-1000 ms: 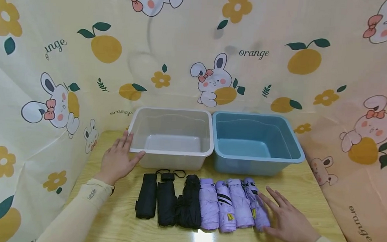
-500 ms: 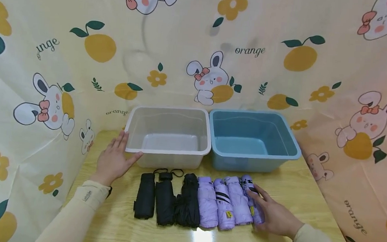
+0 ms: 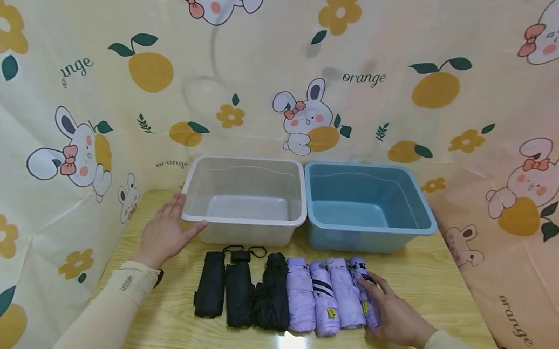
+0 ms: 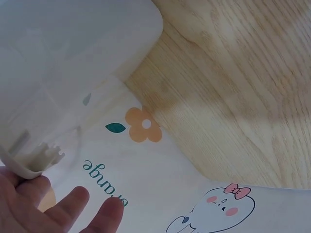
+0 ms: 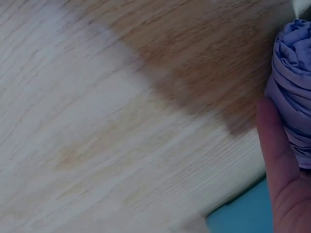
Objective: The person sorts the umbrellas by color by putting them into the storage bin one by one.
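Observation:
Along the table lies a row of folded umbrellas, black ones (image 3: 211,284) on the left and purple ones (image 3: 344,295) on the right. My right hand (image 3: 402,317) grips the rightmost purple umbrella (image 3: 373,314), fingers over its upper part. In the right wrist view a digit lies along the side of this purple umbrella (image 5: 294,97). My left hand (image 3: 163,238) rests at the front left corner of the white bin (image 3: 251,232), its fingers extended along the rim. The left wrist view has those fingers (image 4: 68,208) just under the bin's rim.
A blue bin (image 3: 364,240) stands right beside the white one, behind the umbrellas. Both bins have nothing in them. Patterned cloth (image 3: 249,48) with rabbits and oranges encloses the wooden table (image 3: 190,341) at the back and sides.
My right hand has moved left from beside the rightmost purple umbrella and closed its fingers on it. That umbrella now lies more upright against its neighbour. The left hand stays at the white bin.

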Action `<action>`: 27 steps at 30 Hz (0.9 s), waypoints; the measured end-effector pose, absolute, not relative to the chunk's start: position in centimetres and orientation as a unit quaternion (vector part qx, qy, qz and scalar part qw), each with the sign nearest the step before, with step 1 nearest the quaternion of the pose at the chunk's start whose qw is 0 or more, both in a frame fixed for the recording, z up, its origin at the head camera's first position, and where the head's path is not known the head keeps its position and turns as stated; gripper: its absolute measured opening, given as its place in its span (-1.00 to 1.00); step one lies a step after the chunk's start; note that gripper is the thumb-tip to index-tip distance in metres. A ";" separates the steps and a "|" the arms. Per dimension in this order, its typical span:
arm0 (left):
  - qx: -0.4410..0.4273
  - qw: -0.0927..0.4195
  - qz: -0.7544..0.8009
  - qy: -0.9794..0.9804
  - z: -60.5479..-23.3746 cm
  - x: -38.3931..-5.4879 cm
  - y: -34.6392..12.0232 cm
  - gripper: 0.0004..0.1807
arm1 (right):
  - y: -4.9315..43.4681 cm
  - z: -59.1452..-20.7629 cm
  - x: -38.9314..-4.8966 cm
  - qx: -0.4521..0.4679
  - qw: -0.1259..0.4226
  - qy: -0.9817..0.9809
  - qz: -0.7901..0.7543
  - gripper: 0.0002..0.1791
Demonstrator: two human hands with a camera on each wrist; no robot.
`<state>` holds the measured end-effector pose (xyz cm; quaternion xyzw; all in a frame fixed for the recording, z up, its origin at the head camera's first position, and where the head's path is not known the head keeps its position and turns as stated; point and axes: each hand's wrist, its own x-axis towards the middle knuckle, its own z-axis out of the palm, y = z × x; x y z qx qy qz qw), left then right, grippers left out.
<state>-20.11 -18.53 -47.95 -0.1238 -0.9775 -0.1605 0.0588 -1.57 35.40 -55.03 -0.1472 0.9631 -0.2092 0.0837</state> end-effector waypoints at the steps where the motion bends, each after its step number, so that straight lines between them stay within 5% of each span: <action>1: -0.125 0.057 -0.162 -0.977 -47.9 -20.1 -18.5 0.13 | 35.4 -55.2 -1.5 -0.144 0.080 0.964 -0.207 0.26; 13: -0.135 0.025 -0.165 -0.977 -47.2 -20.4 -17.3 0.17 | 35.8 -55.1 -0.1 -0.074 0.103 0.965 -0.229 0.23; 27: -0.119 0.008 -0.183 -0.976 -46.1 -20.1 -18.0 0.17 | 36.4 -53.4 -0.2 -0.094 0.052 0.966 -0.237 0.21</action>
